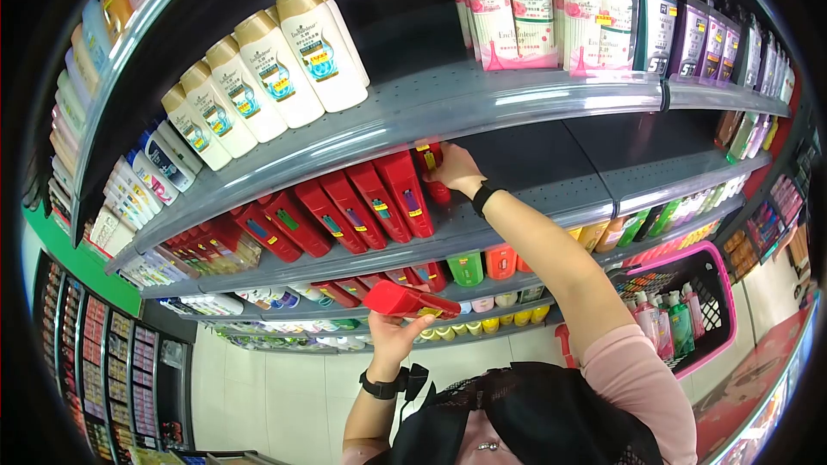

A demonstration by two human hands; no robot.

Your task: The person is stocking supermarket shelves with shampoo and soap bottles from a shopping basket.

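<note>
The left hand (396,336) has its fingers round a red bottle (405,299) in front of the shelf (551,194), the right hand (459,170) hugs another red bottle (438,194) beside the red row (375,204), so it looks like lining up, which likely needs gentle pushing next.

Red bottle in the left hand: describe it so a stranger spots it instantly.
On the grey shelving, find the standing row of red bottles. Lower in the picture, the left hand holds the red bottle. Unlike its shelved neighbours, it lies crosswise.
</note>
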